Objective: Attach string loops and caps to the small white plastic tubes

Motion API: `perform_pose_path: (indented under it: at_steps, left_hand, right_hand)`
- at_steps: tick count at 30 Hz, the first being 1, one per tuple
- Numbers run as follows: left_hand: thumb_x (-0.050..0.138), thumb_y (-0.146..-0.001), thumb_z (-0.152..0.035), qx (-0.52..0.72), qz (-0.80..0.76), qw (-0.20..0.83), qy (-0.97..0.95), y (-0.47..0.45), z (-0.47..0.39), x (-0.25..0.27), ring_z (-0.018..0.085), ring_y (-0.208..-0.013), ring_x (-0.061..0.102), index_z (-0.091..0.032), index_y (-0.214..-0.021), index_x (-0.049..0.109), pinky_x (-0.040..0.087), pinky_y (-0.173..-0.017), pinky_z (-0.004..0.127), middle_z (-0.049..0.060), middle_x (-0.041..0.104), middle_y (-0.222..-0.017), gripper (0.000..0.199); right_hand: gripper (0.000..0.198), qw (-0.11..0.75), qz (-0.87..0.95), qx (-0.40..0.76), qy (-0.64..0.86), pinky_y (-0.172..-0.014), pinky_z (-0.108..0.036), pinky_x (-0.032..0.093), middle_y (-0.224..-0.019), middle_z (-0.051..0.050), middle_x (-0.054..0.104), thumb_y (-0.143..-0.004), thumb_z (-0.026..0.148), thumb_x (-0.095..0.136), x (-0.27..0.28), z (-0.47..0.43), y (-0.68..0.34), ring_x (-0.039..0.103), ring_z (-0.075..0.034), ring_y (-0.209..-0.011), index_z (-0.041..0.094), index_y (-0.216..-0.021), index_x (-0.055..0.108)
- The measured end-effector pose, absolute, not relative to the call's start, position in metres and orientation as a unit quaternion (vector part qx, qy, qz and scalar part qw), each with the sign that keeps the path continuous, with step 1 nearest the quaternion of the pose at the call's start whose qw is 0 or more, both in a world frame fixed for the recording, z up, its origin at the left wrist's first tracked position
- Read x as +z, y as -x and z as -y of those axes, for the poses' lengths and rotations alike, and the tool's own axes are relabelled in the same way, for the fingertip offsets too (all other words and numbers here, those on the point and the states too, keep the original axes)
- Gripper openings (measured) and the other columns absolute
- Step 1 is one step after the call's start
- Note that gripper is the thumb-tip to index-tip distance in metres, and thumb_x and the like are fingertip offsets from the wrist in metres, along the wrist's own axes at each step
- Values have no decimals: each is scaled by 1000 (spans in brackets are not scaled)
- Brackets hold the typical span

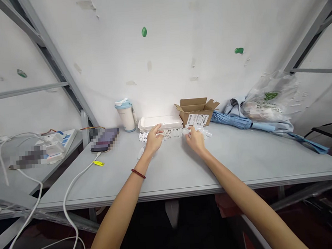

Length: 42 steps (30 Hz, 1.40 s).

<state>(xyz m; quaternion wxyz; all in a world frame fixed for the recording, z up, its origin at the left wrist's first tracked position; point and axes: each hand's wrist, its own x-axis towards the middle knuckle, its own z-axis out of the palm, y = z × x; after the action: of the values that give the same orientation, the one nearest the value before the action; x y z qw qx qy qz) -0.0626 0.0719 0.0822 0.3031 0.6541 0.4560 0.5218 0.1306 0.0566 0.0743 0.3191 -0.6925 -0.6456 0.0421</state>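
My left hand (155, 139) hovers over the table at the left part of a row of small white pieces (170, 134). Its fingers are bent but apart, and I see nothing held in them. At the right part of the row, the fingers of my right hand (196, 140) are curled together beside small clear plastic pieces (207, 132); whatever they pinch is too small to make out. Behind both hands lies a stack of shallow white trays (161, 121). A clear, pale piece (141, 152) rests by my left wrist.
An open cardboard box (197, 113) stands behind my right hand. A lidded cup (126, 115) and a blurred phone (105, 140) with a white cable (71, 185) are at left. A folded blue umbrella (232, 120) and a clear plastic bag (273, 100) lie at right.
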Motion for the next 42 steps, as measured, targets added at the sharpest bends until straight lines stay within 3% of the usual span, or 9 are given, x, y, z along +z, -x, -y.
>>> perform_pose_path:
  at_steps: [4,10,23,28,36,42]
  left_hand:
    - [42,-69,-2,491,-469,265,-685,59,-66,85,18,-96,61,-11,-120,57,53,-79,31,13,50,-132,54]
    - [44,-71,-3,443,-462,217,-737,49,-53,89,17,-91,62,-14,-115,61,54,-79,31,10,58,-125,49]
    - [45,-76,-6,417,-438,75,-793,47,-52,81,22,-112,55,-12,-110,62,48,-95,36,12,60,-119,39]
    - [46,-75,-6,406,-426,90,-803,47,-50,82,23,-110,57,-9,-107,63,49,-93,35,14,61,-118,37]
    - [47,-72,-5,433,-430,118,-784,45,-49,85,19,-106,59,-15,-102,66,52,-89,32,9,64,-115,37]
    - [47,-72,-3,450,-419,118,-780,45,-45,89,19,-101,62,-16,-95,67,52,-88,31,8,67,-109,33]
  right_hand:
    - [37,480,645,235,547,-72,-32,44,-88,-8,68,-79,35,55,75,-56,-129,61,-20,-78,15,-109,52]
    - [43,494,649,419,399,-70,-32,48,-85,-5,68,-70,43,66,71,-51,-115,66,-18,-74,19,-102,51]
    - [40,490,661,429,372,-70,-31,48,-85,-5,67,-74,42,64,71,-49,-114,66,-17,-74,19,-103,51]
    - [35,483,672,415,379,-67,-30,48,-85,-5,66,-75,41,62,70,-51,-116,66,-17,-73,18,-101,53]
    - [32,455,684,414,392,-67,-31,51,-87,-5,67,-76,38,62,64,-53,-117,66,-18,-74,19,-101,58]
    - [39,453,679,420,397,-69,-32,51,-87,-5,65,-75,36,63,66,-51,-118,67,-19,-74,18,-109,56]
